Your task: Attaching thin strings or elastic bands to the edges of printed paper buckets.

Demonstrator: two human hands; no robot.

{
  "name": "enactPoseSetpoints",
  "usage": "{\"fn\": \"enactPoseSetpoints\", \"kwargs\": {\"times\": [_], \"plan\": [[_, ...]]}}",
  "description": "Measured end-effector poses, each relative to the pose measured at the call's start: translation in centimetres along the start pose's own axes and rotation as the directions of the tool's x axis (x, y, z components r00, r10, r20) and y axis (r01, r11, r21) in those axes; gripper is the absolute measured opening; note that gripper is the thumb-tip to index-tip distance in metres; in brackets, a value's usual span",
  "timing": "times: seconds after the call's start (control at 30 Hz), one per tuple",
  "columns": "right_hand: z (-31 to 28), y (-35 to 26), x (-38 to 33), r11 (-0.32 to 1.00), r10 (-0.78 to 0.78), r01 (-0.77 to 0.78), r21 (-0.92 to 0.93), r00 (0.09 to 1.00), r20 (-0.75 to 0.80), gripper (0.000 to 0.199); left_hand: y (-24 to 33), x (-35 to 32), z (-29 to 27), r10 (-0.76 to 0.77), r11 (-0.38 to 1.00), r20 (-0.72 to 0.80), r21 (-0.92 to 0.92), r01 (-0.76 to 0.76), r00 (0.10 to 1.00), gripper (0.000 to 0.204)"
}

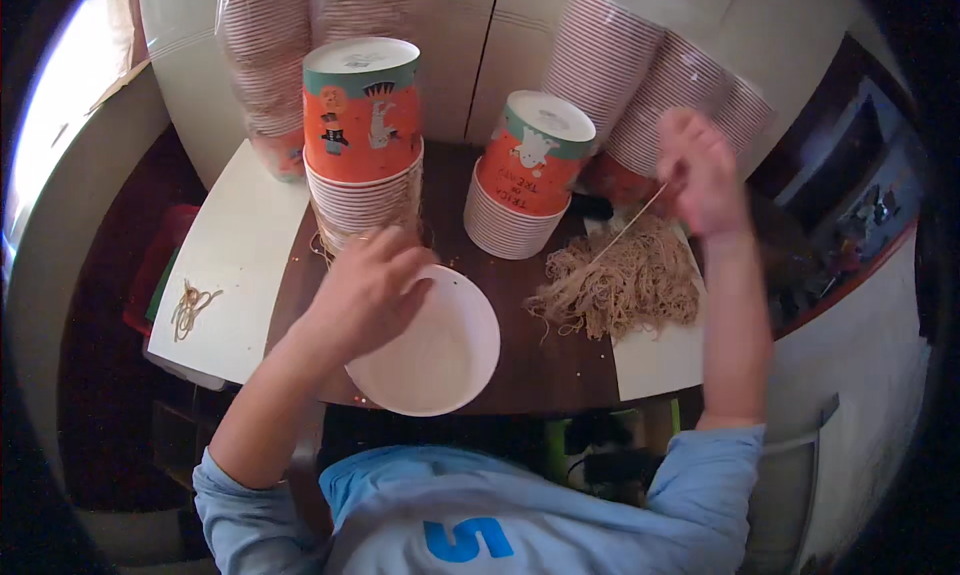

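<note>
An upright paper bucket (415, 360) with a white inside stands near the table's front edge. My left hand (365, 290) is at its upper left rim, fingers curled and thumb over the opening; just where the fingertips press is partly hidden. My right hand (700, 170), raised at the right, is closed on a thin beige cord (632, 220). That cord runs taut down to a tangled heap of cords (625, 285) on the table's right side.
Two stacks of upturned orange buckets, a taller stack (362, 125) and a shorter stack (530, 175), stand behind. Wrapped bucket stacks (605, 40) lean at the back. A small cord bundle (190, 308) lies on the white left part of the table (235, 265).
</note>
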State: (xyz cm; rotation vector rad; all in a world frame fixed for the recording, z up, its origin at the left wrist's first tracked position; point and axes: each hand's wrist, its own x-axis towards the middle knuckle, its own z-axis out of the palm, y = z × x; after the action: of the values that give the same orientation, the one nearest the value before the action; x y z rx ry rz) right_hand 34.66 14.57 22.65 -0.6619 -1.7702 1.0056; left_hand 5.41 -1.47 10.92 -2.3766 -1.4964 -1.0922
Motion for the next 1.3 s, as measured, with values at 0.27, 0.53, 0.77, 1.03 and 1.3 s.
{"fn": "enactPoseSetpoints", "kwargs": {"times": [0.27,0.53,0.77,1.03,1.3], "plan": [[-6.1,-7.3,5.6,0.98,-0.197,0.195,0.047,0.979,0.056,0.017,-3.2,-3.4,0.8,-0.395,0.899,0.169,-0.134,0.418,0.903,0.026],[-7.3,-5.1,9.1,0.985,-0.109,0.124,-0.117,0.986,0.127,0.017,1.5,-4.6,-3.3,-0.691,0.662,0.271,-0.133,0.737,0.67,0.043],[-5.0,-4.8,7.9,0.992,-0.047,0.071,-0.108,0.976,0.21,0.016,2.1,-6.4,-2.8,-0.72,0.645,0.13,-0.236,0.726,0.682,0.049],[-7.2,-5.0,8.0,0.911,-0.283,0.239,0.335,0.955,0.088,0.016,2.5,-5.4,-4.2,-0.706,0.605,0.347,-0.159,0.78,0.618,0.045],[-8.0,-9.8,8.7,0.96,-0.263,0.248,-0.128,0.958,-0.117,0.015,1.9,-6.6,-5.8,-0.627,0.698,0.344,-0.148,0.7,0.698,0.04]]}}
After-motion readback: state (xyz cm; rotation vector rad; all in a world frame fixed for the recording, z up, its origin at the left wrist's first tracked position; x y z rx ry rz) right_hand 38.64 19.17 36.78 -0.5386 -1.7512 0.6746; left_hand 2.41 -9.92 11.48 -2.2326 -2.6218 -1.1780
